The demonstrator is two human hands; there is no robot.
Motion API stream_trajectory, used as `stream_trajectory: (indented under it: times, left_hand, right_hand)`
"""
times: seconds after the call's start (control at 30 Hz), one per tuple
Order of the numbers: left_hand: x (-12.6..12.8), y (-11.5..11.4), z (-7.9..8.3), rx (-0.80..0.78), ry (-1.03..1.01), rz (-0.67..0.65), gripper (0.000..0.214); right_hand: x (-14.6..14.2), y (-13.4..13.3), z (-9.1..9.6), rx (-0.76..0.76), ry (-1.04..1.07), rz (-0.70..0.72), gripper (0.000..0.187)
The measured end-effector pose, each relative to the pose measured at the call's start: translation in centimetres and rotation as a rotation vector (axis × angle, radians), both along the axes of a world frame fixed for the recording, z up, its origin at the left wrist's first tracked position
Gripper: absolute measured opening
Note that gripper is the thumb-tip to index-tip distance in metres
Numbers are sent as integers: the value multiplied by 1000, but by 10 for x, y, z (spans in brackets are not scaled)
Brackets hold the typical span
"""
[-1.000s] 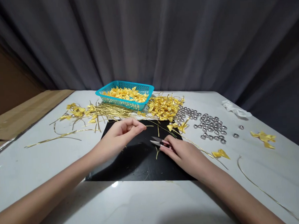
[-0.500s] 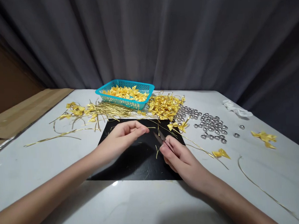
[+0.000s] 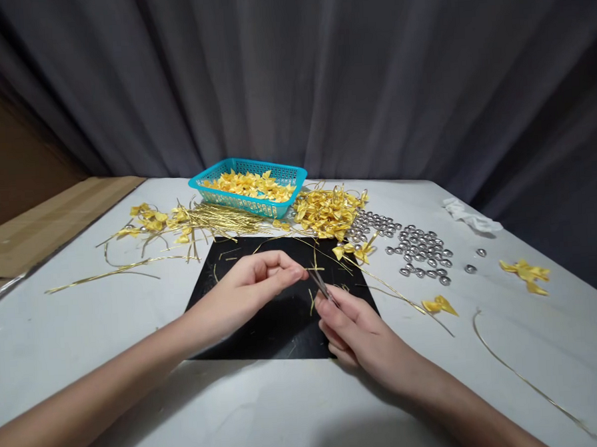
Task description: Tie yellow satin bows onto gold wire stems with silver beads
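We have both hands over the black mat (image 3: pixel 254 339) in the middle of the bench (image 3: pixel 238 413). The fingers of our left hand (image 3: pixel 249 287) are pinched shut on what looks like a short gold wire (image 3: pixel 308 269), which pokes out to the right of the fingertips, just above the mat. Our right hand (image 3: pixel 356 327) is closed around a small pair of snips (image 3: pixel 320 284), whose blades point up at that wire and sit right beside it. Whether they touch it we cannot tell. Short gold offcuts lie scattered on the mat, so some trimming looks done already. Behind the mat, a heap of yellow bows (image 3: pixel 328 212) with wire loops lies beside the blue basket (image 3: pixel 296 177), and a few more wired bows sit at the far left. By our judgement much remains: the basket holds many plain bows, a bundle of gold wires (image 3: pixel 223 219) lies untouched left of it, and a spread of silver beads (image 3: pixel 423 250) waits to the right.
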State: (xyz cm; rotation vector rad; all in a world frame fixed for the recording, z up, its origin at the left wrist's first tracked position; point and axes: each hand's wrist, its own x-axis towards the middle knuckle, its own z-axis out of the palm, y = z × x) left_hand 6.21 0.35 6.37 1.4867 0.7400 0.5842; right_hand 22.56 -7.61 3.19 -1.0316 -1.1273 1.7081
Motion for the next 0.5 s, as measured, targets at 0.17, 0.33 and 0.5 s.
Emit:
stream_trajectory:
  times: [0.17, 0.33, 0.5]
  left_hand:
    - [-1, -3, 1, -20, -29, -64, 20]
    - [-1, -4, 3, -2, 4, -81, 21]
    - [-1, -4, 2, 3, 4, -94, 22]
  right_hand:
    - [1, -2, -3, 13, -6, 25, 33]
    - [0, -3, -2, 1, 54, 53, 31]
    - [-1, -2, -2, -23, 88, 71, 32]
